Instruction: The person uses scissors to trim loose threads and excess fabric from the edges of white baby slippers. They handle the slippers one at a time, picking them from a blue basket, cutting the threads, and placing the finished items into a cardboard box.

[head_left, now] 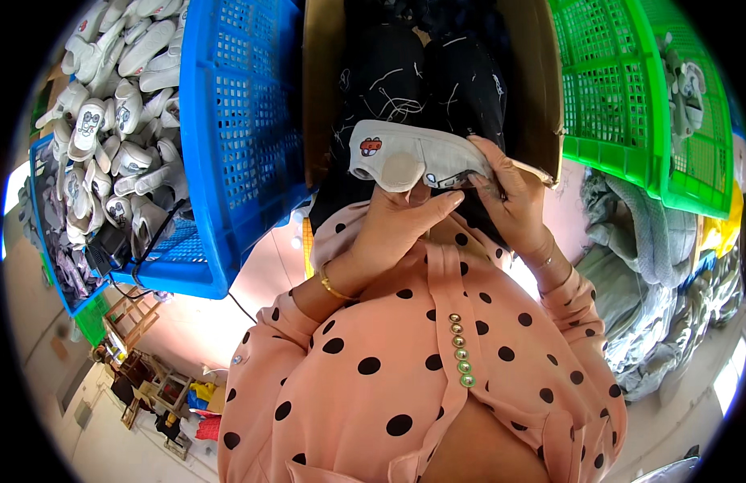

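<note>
A white cloth shoe upper [393, 138] with a small red car print and a black-and-blue drawing is stretched sideways above my lap. Its near flap, a pale rounded tongue, hangs at the lower edge. My left hand [397, 229] holds it from below; the thumb points right and the other fingers are partly hidden behind the cloth. At the right end, my right hand [510, 193] pinches the upper between thumb and fingers. Dark trousers with white thread bits on them [389, 72] lie behind it.
A blue plastic crate [244, 137] stands at left beside a heap of similar white shoe pieces [119, 121]. Cardboard walls [538, 88] flank my legs. At right are a green crate [606, 88] and piled grey cloth [647, 233]. A black cable [160, 241] crosses the blue crate's near side.
</note>
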